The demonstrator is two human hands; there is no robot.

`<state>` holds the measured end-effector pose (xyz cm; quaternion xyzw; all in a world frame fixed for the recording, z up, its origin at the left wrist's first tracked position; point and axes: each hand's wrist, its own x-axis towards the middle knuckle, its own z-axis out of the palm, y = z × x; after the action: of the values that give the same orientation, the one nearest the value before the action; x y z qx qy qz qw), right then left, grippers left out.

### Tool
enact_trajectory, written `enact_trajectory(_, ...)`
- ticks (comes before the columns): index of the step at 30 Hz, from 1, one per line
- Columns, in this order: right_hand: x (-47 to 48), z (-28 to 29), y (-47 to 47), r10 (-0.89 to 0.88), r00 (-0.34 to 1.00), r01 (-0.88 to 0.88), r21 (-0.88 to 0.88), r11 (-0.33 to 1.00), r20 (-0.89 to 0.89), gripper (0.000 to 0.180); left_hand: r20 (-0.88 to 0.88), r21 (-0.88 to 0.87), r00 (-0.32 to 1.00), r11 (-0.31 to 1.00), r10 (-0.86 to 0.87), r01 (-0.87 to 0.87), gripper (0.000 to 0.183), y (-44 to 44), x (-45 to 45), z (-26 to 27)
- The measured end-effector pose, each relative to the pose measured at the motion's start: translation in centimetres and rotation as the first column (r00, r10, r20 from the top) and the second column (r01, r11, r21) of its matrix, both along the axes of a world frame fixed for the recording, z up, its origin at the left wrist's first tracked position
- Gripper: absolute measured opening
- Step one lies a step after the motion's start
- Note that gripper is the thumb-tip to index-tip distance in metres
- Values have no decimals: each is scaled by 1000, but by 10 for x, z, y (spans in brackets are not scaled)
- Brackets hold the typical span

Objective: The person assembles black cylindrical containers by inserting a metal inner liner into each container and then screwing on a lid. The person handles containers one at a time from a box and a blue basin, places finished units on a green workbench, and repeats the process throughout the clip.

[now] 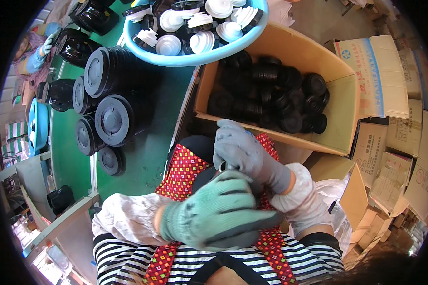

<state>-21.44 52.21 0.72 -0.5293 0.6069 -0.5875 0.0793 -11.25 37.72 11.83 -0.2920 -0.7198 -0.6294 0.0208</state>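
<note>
My left hand (217, 210), in a green knit glove with a dark coated palm, lies across the front of my chest, slightly blurred. Just beyond it my right hand (242, 153), in a grey glove, is curled. A small metallic ring-shaped edge (222, 166) shows between the two hands; the rest of that thing is hidden by the gloves, and I cannot tell what it is. Both hands are above my lap, over a red patterned apron (187, 162). Left of them, stacks of round black lids (113, 120) lie on their sides on the green work surface (149, 149).
A light blue basin (185, 61) of white and black screw stoppers stands at the top. A cardboard box (328, 140) of black round parts is beyond my hands. Glossy black vessels (76, 48) line the upper left, near another person (35, 58). Cartons (369, 153) are stacked right.
</note>
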Motion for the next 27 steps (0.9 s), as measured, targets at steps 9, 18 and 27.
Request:
enact_trajectory(9, -10, 9, -12, 71, 997, -70, 188, 980, -3, 15, 342, -102, 932, 980, -125, 169, 60, -29, -15, 39)
enact_trajectory(18, -11, 25, 14, -115, 979, 168, 344, 924, -167, 21, -22, -624, 996, 777, 92, -85, 64, -35, -15, 27)
enact_trajectory(27, 4, 105, 38, 95, 915, 233, 706, 668, -392, 26, 413, -335, 863, 930, 290, -152, 48, -100, -25, -58)
